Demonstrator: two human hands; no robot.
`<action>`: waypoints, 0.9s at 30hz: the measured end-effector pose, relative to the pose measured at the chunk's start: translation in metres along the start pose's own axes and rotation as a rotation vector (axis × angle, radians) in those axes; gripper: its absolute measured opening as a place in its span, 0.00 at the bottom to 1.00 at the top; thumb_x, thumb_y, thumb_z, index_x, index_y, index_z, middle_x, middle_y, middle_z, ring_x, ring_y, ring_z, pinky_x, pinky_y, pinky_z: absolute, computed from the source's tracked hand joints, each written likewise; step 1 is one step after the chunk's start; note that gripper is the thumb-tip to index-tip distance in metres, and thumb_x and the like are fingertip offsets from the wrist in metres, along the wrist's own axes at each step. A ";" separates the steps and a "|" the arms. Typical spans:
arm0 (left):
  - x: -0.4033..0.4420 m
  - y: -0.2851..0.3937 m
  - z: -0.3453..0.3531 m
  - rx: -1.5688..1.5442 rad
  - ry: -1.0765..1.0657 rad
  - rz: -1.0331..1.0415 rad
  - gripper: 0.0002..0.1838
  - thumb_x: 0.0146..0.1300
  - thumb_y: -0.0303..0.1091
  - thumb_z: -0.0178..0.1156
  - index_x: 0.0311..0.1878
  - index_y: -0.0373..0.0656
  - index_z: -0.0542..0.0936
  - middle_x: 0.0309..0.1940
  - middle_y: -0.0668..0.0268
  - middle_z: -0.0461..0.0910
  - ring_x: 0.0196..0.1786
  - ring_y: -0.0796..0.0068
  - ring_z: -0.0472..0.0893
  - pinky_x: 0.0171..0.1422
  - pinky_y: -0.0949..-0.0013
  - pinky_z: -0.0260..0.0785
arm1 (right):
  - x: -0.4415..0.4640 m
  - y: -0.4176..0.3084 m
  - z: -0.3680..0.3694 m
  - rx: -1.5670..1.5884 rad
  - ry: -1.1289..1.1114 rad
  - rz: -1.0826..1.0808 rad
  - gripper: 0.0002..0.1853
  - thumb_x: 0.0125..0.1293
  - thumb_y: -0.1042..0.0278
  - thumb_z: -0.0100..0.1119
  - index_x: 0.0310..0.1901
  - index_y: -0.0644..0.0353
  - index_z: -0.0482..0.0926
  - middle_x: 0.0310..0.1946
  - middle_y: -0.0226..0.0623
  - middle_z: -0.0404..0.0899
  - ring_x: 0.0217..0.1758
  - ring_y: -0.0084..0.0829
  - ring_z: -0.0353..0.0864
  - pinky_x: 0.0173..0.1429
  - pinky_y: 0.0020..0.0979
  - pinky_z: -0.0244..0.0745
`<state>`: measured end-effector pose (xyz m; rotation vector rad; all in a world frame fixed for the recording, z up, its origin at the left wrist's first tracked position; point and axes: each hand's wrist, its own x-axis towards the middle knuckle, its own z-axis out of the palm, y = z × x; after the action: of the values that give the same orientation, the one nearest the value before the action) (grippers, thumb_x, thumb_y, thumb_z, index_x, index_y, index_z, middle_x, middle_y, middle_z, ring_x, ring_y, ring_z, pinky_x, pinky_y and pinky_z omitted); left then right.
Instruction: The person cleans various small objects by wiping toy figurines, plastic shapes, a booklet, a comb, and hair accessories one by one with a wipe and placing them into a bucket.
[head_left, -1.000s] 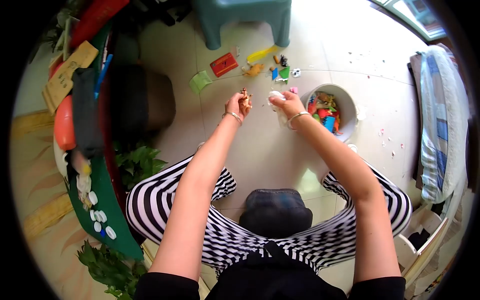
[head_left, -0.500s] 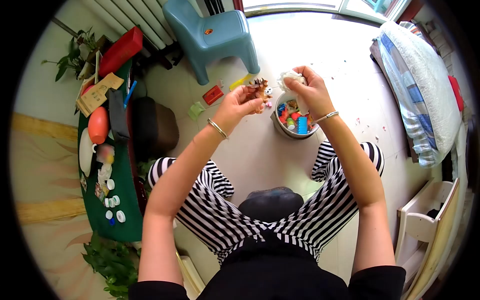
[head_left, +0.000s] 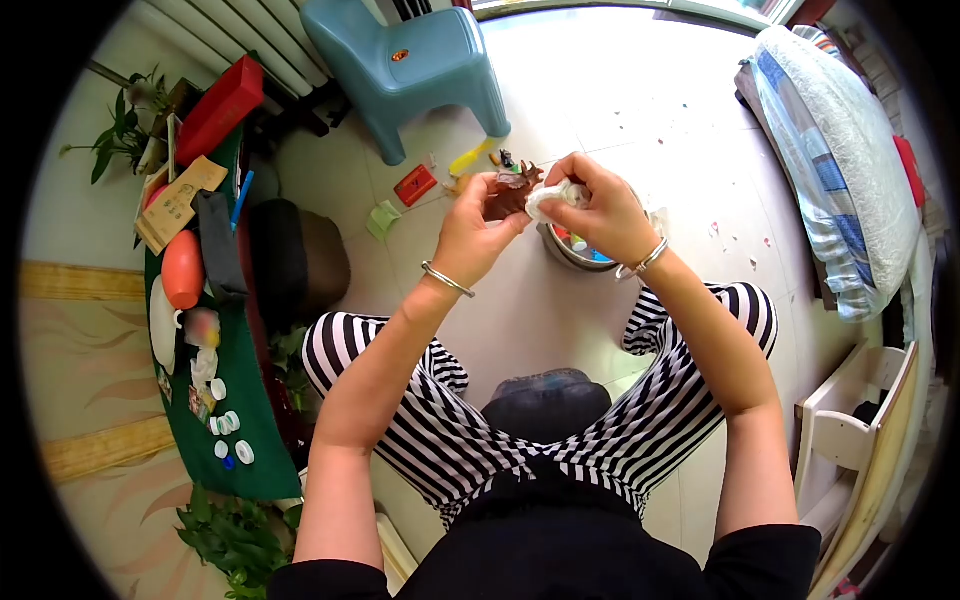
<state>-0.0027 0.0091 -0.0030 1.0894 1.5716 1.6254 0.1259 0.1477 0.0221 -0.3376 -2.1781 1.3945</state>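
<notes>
A brown spiky toy figure (head_left: pixel 512 192) is held between the thumb and fingers of my left hand (head_left: pixel 472 228). My right hand (head_left: pixel 606 215) pinches a crumpled white tissue (head_left: pixel 556 200), which touches the right side of the figure. Below and partly behind my right hand stands a round grey bucket (head_left: pixel 572 258) with colourful toys in it. On the floor beyond my left hand lie a red card (head_left: pixel 414 186), a light green piece (head_left: pixel 382 219), a yellow strip (head_left: pixel 471 157) and a few small toys, partly hidden by my fingers.
A blue-grey plastic chair (head_left: pixel 425 70) stands at the top. Left is a green-topped table (head_left: pixel 255 400) with white caps, a red box (head_left: pixel 219 110) and an orange object (head_left: pixel 183 270). Bedding (head_left: pixel 835 150) lies at right, above a white wooden rack (head_left: pixel 842 440). Small scraps dot the floor.
My hands have come together, so the tissue now meets the figure. The figure has turned in my left hand and shows a brown side. The view has also shifted since the earliest frame.
</notes>
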 end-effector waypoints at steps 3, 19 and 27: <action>0.001 0.004 0.003 0.101 0.017 0.056 0.20 0.54 0.22 0.61 0.50 0.35 0.67 0.42 0.64 0.78 0.42 0.77 0.78 0.46 0.75 0.72 | 0.012 0.006 -0.008 -0.108 0.115 0.123 0.11 0.53 0.70 0.60 0.37 0.61 0.72 0.19 0.34 0.74 0.22 0.26 0.76 0.29 0.27 0.72; 0.002 0.009 0.005 1.014 0.190 0.357 0.18 0.47 0.29 0.64 0.43 0.41 0.73 0.39 0.62 0.77 0.40 0.62 0.77 0.45 0.64 0.64 | 0.007 -0.012 0.005 -0.473 0.061 -0.305 0.10 0.49 0.77 0.56 0.35 0.59 0.70 0.30 0.39 0.73 0.31 0.42 0.76 0.35 0.36 0.72; 0.011 -0.001 -0.007 -0.047 0.025 -0.115 0.16 0.58 0.28 0.58 0.49 0.38 0.70 0.45 0.61 0.76 0.43 0.69 0.78 0.47 0.70 0.69 | 0.007 -0.011 -0.003 -0.208 0.129 -0.078 0.08 0.52 0.73 0.59 0.35 0.60 0.73 0.25 0.35 0.74 0.25 0.29 0.75 0.29 0.28 0.70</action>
<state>-0.0144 0.0153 -0.0019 0.9409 1.5744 1.5961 0.1223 0.1487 0.0347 -0.4017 -2.2089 1.0764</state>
